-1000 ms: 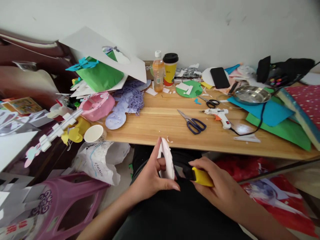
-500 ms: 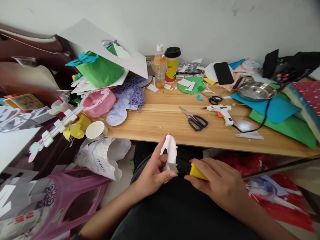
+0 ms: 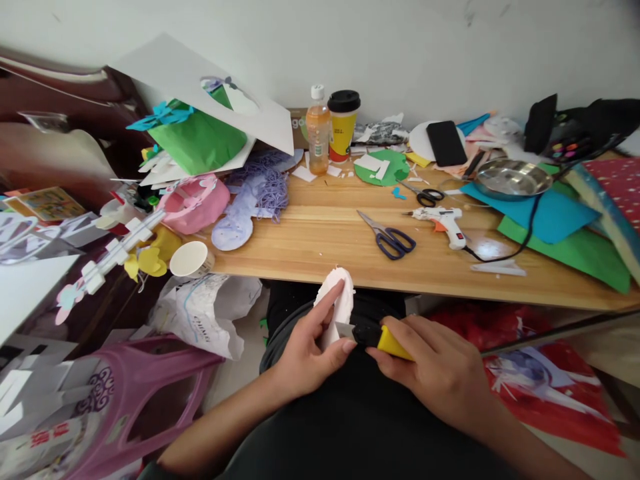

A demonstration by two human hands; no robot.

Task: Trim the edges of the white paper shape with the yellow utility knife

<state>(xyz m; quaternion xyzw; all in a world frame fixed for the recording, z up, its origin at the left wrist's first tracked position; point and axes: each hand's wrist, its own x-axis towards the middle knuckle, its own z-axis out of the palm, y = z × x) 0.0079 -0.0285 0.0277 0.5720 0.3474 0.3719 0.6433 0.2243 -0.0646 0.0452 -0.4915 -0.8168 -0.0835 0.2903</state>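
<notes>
Over my lap, just short of the table's front edge, my left hand grips a white oval foam-like piece with a rough edge. Its index finger lies stretched along the face of the piece, and the thumb is low, close to the blade. My right hand is closed around a yellow and black utility knife. The knife's short metal blade points left and meets the lower right side of the white piece. My palm hides part of the knife handle.
On the wooden table lie dark-handled scissors, a white glue gun with its cord, and a steel bowl. A drink bottle and yellow cup stand behind. A paper cup sits at left, above a purple stool.
My left index finger has shifted from the left edge of the white piece onto its face. The knife blade stays at the lower edge, nearly unmoved.
</notes>
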